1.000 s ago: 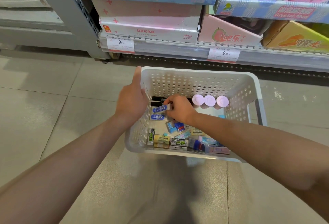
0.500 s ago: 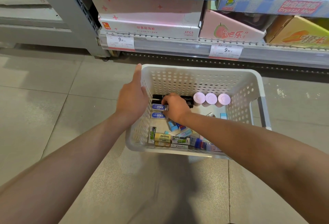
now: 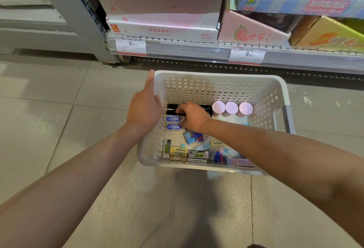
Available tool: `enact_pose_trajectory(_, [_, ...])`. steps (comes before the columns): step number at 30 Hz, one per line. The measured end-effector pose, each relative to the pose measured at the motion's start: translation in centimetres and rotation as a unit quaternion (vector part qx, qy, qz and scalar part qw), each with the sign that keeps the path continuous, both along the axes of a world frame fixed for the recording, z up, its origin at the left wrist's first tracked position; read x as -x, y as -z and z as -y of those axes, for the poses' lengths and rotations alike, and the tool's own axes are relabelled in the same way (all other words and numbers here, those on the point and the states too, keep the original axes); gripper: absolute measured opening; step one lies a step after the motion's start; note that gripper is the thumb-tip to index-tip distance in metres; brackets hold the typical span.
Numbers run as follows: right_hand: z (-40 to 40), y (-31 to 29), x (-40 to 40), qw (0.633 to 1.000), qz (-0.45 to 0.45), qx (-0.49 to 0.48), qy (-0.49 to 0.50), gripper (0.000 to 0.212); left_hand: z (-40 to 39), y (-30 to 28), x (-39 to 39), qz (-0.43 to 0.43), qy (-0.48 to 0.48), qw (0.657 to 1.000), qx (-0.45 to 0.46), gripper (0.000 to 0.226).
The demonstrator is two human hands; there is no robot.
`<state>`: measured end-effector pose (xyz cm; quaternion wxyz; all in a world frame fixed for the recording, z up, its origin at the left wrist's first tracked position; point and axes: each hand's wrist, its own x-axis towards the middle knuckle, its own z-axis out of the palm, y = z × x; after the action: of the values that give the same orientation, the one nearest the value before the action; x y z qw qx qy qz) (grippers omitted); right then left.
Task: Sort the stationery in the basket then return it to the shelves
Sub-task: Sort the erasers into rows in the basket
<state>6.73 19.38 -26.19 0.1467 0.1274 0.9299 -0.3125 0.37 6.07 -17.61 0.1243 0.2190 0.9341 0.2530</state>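
Hands: left hand (image 3: 144, 109) holds the left rim of the white perforated plastic basket (image 3: 218, 88), thumb up along the corner; right hand (image 3: 194, 116) reaches inside, fingers curled over two black tubes (image 3: 171, 109), grip unclear.
Basket: on the tiled floor (image 3: 49, 121) before the shelf (image 3: 189, 49).
Contents: three pink round caps (image 3: 231, 107), two blue-labelled erasers (image 3: 173, 123), a heap of small boxed erasers (image 3: 197, 152).
Shelf: two price tags (image 3: 131, 45).

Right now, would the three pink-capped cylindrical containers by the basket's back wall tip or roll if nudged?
The pink-capped cylindrical containers stand upright and look taller than wide, so a nudge may topple them. Being round, they would probably roll. Side by side, one could knock the next.
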Motion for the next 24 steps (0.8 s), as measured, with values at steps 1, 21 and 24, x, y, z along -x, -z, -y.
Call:
enact_pose_trajectory(1, [-0.4,-0.6,-0.1,1.0,-0.006,0.013,-0.006,0.043,0.0,0.0,0.0,0.0,-0.001,1.0,0.0,0.066])
enact_pose_trajectory(21, [-8.0,-5.1,-5.7,0.97,0.184,0.012,-0.159,0.018,0.0,0.8,0.4,-0.006,0.002,1.0,-0.005,0.067])
enact_pose_trajectory(24, [-8.5,-4.5,-6.3,0.957,0.202,-0.061,-0.2,0.03,0.0,0.8,0.4,-0.005,-0.003,1.0,-0.005,0.067])
